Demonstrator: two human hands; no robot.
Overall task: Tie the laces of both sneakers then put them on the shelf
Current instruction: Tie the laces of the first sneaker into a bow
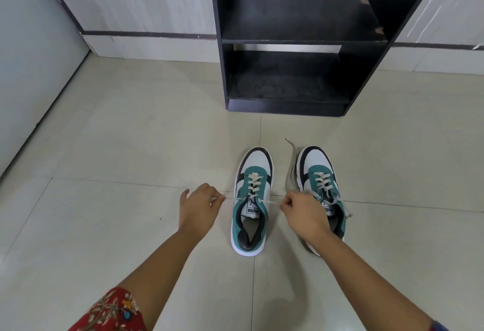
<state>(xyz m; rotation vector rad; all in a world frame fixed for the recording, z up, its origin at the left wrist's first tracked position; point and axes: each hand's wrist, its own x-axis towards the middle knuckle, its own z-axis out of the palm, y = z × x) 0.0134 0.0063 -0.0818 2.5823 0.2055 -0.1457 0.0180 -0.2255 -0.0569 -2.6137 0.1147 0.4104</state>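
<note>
Two green, white and black sneakers stand side by side on the floor, toes pointing away from me. On either side of the left sneaker (252,199), my left hand (199,206) and my right hand (303,212) each pinch one end of its cream lace, pulled out sideways and taut. My right hand and forearm hide part of the right sneaker (320,178). That shoe's lace (292,165) is loose and trails forward along its left side. The black shelf (296,40) stands against the wall beyond the shoes, with both of its visible levels bare.
The floor (131,147) is pale tile. A grey door or panel (31,74) runs along the left. White wall panels with a dark stripe (146,34) sit behind the shelf. A red patterned sleeve (112,312) shows at the bottom left.
</note>
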